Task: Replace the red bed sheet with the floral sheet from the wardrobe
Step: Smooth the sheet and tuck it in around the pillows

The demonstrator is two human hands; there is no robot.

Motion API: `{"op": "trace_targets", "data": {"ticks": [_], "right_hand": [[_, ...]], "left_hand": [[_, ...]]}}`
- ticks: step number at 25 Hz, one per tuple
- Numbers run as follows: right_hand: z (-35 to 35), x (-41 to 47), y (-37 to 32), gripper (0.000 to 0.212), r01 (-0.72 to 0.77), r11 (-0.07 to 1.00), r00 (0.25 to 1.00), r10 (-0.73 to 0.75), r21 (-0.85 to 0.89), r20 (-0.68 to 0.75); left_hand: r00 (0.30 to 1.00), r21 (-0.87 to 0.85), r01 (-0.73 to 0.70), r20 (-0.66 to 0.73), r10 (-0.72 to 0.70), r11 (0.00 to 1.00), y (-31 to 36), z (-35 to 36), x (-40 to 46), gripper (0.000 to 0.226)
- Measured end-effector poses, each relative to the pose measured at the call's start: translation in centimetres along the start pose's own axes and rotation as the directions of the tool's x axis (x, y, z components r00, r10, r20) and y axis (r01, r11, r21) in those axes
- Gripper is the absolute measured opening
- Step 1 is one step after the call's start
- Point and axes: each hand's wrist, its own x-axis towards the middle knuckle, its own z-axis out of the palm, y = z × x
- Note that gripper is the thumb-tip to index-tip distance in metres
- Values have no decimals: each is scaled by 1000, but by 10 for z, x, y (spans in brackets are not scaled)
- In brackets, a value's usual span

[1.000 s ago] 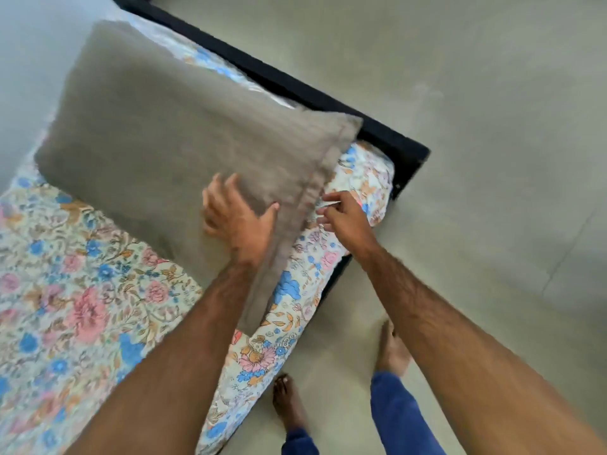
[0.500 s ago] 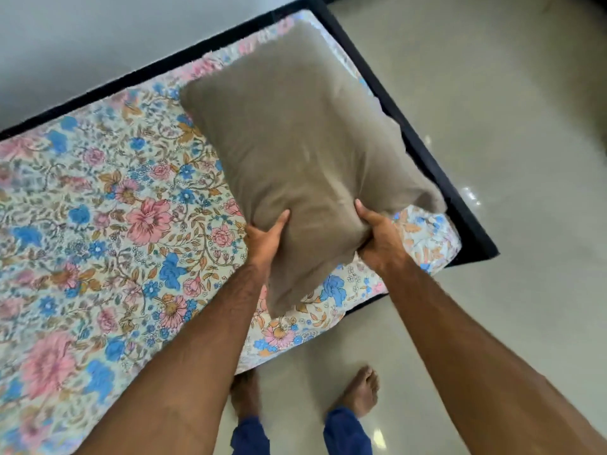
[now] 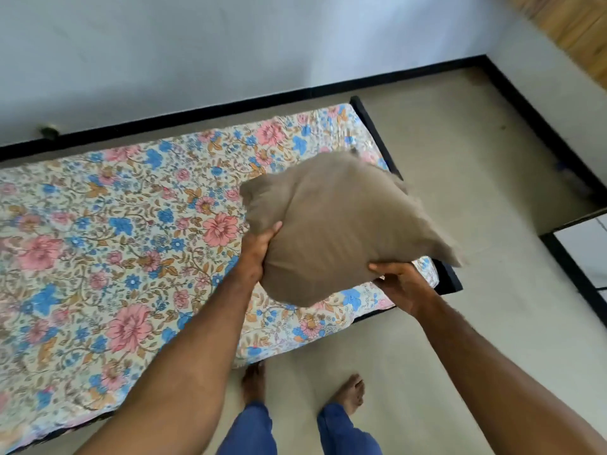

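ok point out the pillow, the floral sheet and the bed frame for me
pillow [image 3: 341, 224], head view, middle of its taupe face
floral sheet [image 3: 124, 231], head view, open stretch left of the pillow
bed frame [image 3: 448, 280], head view, black corner at the near right end

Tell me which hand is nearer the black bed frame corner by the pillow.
Right. The right hand grips the pillow at its lower edge, just beside the bed frame corner; the left hand grips the pillow's opposite side, over the floral sheet.

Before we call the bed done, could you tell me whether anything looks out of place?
Only the grey pillow: the left hand and right hand hold it above the floral sheet.
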Motion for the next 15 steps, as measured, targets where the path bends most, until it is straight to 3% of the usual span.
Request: {"op": "trace_targets", "data": {"ticks": [1, 3, 6, 9, 11, 13, 15], "right_hand": [[9, -16, -5, 29, 39, 993, 999, -39, 109, -3], [29, -45, -14, 53, 90, 924, 996, -89, 370, -19], [60, -62, -28, 85, 35, 910, 999, -26, 414, -29], [99, -48, -27, 92, -182, 972, 979, 166, 149, 116], [147, -37, -25, 91, -251, 957, 933, 280, -146, 227], [197, -31, -17, 73, -260, 898, 915, 347, -356, 208], [237, -17, 5, 53, -253, 853, 899, 381, -456, 216]], "left_hand": [[995, 1, -77, 68, 77, 997, 31, -6, -13, 59], [976, -2, -167, 141, 166, 986, 84, -28, -43, 38], [963, -50, -195, 178, 200, 980, 124, -91, -85, 13], [965, -23, -176, 196, 177, 984, 142, -163, -111, 17], [970, 34, -158, 193, 149, 987, 149, -204, -129, 46], [981, 103, -112, 167, 94, 988, 151, -237, -148, 72], [986, 114, -71, 158, 53, 991, 154, -268, -176, 79]]}}
